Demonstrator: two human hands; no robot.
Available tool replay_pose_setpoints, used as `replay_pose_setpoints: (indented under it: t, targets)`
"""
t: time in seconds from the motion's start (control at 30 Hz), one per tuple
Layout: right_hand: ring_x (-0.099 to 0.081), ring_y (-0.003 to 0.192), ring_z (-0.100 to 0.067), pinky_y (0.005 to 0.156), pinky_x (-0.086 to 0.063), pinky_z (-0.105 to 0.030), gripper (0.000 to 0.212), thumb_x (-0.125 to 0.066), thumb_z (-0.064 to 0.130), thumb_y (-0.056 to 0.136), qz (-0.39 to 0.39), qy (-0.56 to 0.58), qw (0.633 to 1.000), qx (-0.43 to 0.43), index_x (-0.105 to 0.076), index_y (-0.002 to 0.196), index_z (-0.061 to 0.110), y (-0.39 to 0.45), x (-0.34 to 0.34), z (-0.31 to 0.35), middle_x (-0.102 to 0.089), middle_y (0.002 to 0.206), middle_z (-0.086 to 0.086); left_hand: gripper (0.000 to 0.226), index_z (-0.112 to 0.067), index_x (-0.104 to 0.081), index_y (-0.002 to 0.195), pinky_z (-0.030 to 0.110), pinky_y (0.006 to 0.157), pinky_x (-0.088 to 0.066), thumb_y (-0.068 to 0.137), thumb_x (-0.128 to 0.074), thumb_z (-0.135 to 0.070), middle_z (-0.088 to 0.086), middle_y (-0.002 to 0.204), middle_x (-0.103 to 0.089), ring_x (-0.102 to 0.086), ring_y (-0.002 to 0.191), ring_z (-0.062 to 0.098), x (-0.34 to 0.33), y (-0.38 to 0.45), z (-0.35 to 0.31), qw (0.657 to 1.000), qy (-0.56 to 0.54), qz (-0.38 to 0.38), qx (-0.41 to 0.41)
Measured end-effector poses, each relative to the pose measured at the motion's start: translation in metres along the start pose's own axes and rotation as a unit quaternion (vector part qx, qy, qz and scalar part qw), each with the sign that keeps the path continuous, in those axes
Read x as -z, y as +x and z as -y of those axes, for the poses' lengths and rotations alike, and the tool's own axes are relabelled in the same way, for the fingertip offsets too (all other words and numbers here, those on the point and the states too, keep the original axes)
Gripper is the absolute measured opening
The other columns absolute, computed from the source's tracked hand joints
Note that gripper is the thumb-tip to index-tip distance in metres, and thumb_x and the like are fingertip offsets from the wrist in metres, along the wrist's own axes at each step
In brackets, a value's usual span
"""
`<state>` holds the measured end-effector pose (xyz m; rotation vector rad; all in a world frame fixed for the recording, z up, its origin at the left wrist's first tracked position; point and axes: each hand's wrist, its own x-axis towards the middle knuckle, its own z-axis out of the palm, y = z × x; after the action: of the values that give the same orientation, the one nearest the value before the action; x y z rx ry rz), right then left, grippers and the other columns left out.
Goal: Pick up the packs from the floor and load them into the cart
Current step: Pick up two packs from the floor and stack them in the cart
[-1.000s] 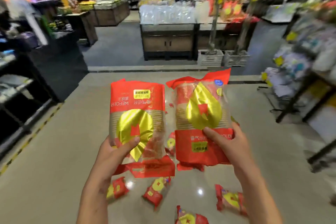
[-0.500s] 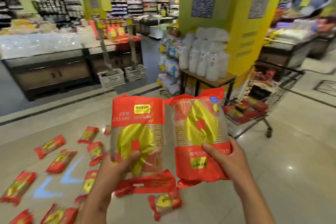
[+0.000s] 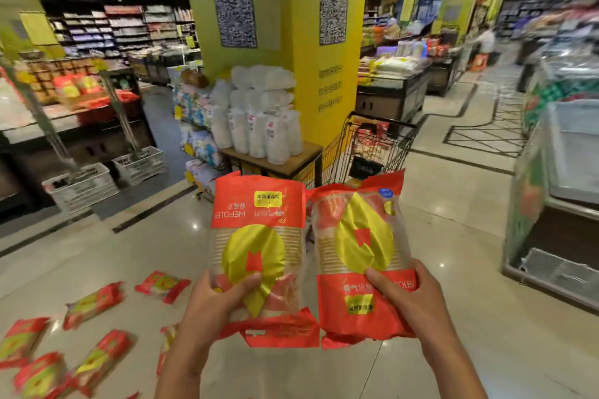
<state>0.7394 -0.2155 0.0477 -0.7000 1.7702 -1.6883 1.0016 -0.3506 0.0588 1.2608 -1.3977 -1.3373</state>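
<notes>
Lying scattered on the floor [image 3: 324,376] at lower left, loose red-yellow packs [image 3: 94,303]. Left hand [image 3: 214,304] grips left pack [image 3: 259,253] near its bottom, thumb on front, other fingers hidden behind. Right hand [image 3: 411,298] grips right pack [image 3: 359,256] likewise, thumb across the red label. Both packs upright, side by side, touching or nearly. Cart [image 3: 366,152] beyond them by yellow pillar [image 3: 304,42], red items inside. Freezer case [image 3: 557,191] far right.
</notes>
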Motion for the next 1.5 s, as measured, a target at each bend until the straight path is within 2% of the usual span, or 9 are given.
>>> replay_pose_setpoints:
  t: [0.23, 0.37, 0.6, 0.8, 0.93, 1.0, 1.2, 1.33, 1.5]
  targets:
    - [-0.076, 0.073, -0.011, 0.056, -0.059, -0.027, 0.053, -0.093, 0.031, 0.063, -0.031, -0.002, 0.999, -0.016, -0.067, 0.108, 0.022, 0.145, 0.025, -0.003, -0.077, 0.092, 0.002, 0.024, -0.014, -0.059, 0.080, 0.005, 0.040, -0.038, 0.077, -0.083, -0.018, -0.006, 0.061, -0.065, -0.061, 0.048, -0.002, -0.106, 0.117, -0.004, 1.000, 0.013, 0.028, 0.005]
    - [-0.075, 0.070, -0.010, 0.055, -0.058, -0.027, 0.046, -0.093, 0.030, 0.065, -0.054, 0.005, 0.998, -0.021, -0.068, 0.103, 0.022, 0.220, 0.041, 0.002, -0.077, 0.084, 0.011, 0.029, -0.012, -0.055, 0.076, 0.018, 0.044, -0.042, 0.076, -0.083, -0.021, -0.008, 0.056, -0.065, -0.062, 0.052, 0.002, -0.163, 0.181, -0.018, 0.999, 0.023, 0.043, 0.014]
    - [-0.076, 0.074, -0.012, 0.057, -0.058, -0.026, 0.052, -0.093, 0.032, 0.062, -0.060, 0.020, 0.997, -0.034, -0.068, 0.106, 0.023, 0.352, 0.086, -0.005, -0.078, 0.087, 0.007, 0.074, -0.002, -0.062, 0.101, 0.029, 0.059, -0.051, 0.052, -0.084, -0.053, 0.010, 0.090, -0.073, -0.072, 0.080, 0.022, -0.266, 0.285, -0.029, 0.996, 0.055, 0.054, 0.031]
    - [-0.076, 0.072, -0.013, 0.055, -0.057, -0.026, 0.050, -0.093, 0.029, 0.063, -0.035, 0.013, 0.998, -0.050, -0.068, 0.105, 0.022, 0.481, 0.134, -0.015, -0.078, 0.085, 0.007, 0.035, -0.014, -0.062, 0.090, 0.027, 0.060, -0.047, 0.073, -0.088, -0.031, 0.005, 0.088, -0.070, -0.070, 0.085, 0.021, -0.371, 0.348, -0.034, 0.997, 0.046, 0.027, 0.051]
    - [-0.076, 0.071, -0.017, 0.066, -0.061, -0.037, 0.060, -0.095, 0.037, 0.051, 0.003, -0.021, 0.998, -0.062, -0.069, 0.102, 0.022, 0.579, 0.158, -0.012, -0.078, 0.082, 0.002, 0.070, -0.010, -0.064, 0.099, 0.033, 0.070, -0.052, 0.054, -0.092, -0.055, 0.008, 0.095, -0.070, -0.068, 0.089, 0.023, -0.435, 0.397, -0.038, 0.997, 0.031, -0.007, 0.075]
    - [-0.076, 0.073, -0.019, 0.071, -0.062, -0.042, 0.065, -0.097, 0.044, 0.046, 0.020, -0.024, 0.998, -0.059, -0.070, 0.101, 0.021, 0.624, 0.163, -0.017, -0.078, 0.083, -0.001, 0.055, -0.010, -0.065, 0.104, 0.028, 0.063, -0.048, 0.065, -0.090, -0.040, 0.005, 0.095, -0.069, -0.067, 0.086, 0.019, -0.460, 0.422, -0.038, 0.996, 0.021, -0.019, 0.089]
    - [-0.075, 0.084, -0.033, 0.071, -0.063, -0.054, 0.071, -0.098, 0.056, 0.039, 0.070, -0.025, 0.991, -0.111, -0.073, 0.099, 0.026, 0.747, 0.143, -0.044, -0.075, 0.098, -0.011, 0.034, -0.012, -0.061, 0.091, 0.021, 0.049, -0.045, 0.074, -0.086, -0.026, 0.005, 0.088, -0.071, -0.067, 0.069, 0.014, -0.509, 0.494, -0.030, 0.989, 0.027, -0.070, 0.129]
    - [-0.073, 0.087, -0.028, 0.077, -0.063, -0.049, 0.082, -0.090, 0.075, 0.029, 0.085, -0.084, 0.988, -0.102, -0.070, 0.097, 0.032, 0.845, 0.113, -0.069, -0.074, 0.098, -0.006, 0.069, -0.017, -0.067, 0.102, 0.031, 0.065, -0.055, 0.049, -0.094, -0.051, 0.003, 0.090, -0.078, -0.075, 0.079, 0.021, -0.531, 0.567, -0.004, 0.988, 0.001, -0.065, 0.137]
    - [-0.076, 0.086, -0.026, 0.074, -0.064, -0.050, 0.081, -0.093, 0.063, 0.037, 0.154, -0.096, 0.974, -0.135, -0.066, 0.104, 0.026, 0.955, 0.054, -0.085, -0.077, 0.095, -0.001, 0.078, -0.001, -0.063, 0.112, 0.034, 0.067, -0.057, 0.055, -0.091, -0.047, 0.014, 0.101, -0.074, -0.074, 0.084, 0.026, -0.555, 0.666, 0.031, 0.972, -0.035, -0.108, 0.206]
